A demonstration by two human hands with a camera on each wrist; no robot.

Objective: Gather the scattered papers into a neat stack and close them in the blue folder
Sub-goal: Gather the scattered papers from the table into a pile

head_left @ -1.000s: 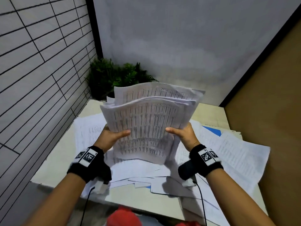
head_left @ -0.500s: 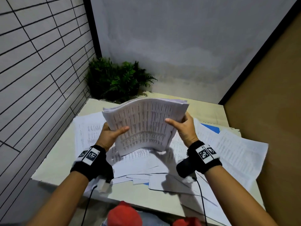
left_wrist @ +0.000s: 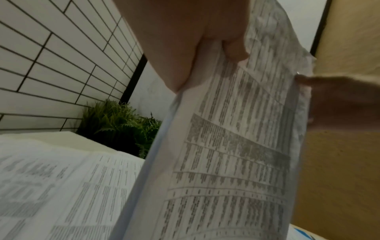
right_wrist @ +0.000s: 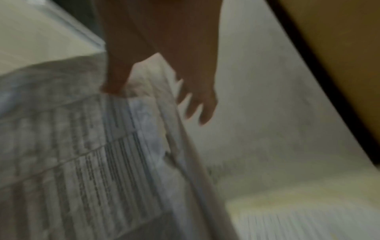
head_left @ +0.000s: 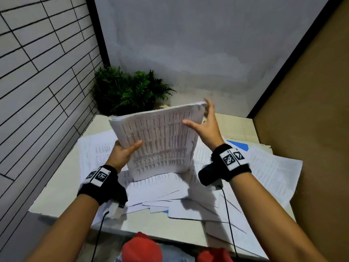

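I hold a thick stack of printed papers (head_left: 160, 140) nearly upright over the table, its lower edge down at the loose sheets. My left hand (head_left: 122, 154) grips the stack's left edge, thumb on the front. My right hand (head_left: 205, 125) is at the stack's upper right corner with straight, spread fingers, thumb reaching over the front face. The left wrist view shows the stack (left_wrist: 226, 162) with my left hand (left_wrist: 185, 40) on it. In the blurred right wrist view my right hand (right_wrist: 164, 65) straddles the stack's (right_wrist: 82, 162) edge. A corner of the blue folder (head_left: 238, 145) shows under loose papers (head_left: 270, 173).
Loose sheets cover much of the cream table (head_left: 62, 186), some hanging over its near and right edges. A green plant (head_left: 128, 91) stands in the far left corner. A tiled wall runs along the left and a brown wall along the right.
The stack has come down from mid-air and turned more upright onto the loose sheets. My right hand let go of the right edge, slid up to the top right corner and opened its fingers.
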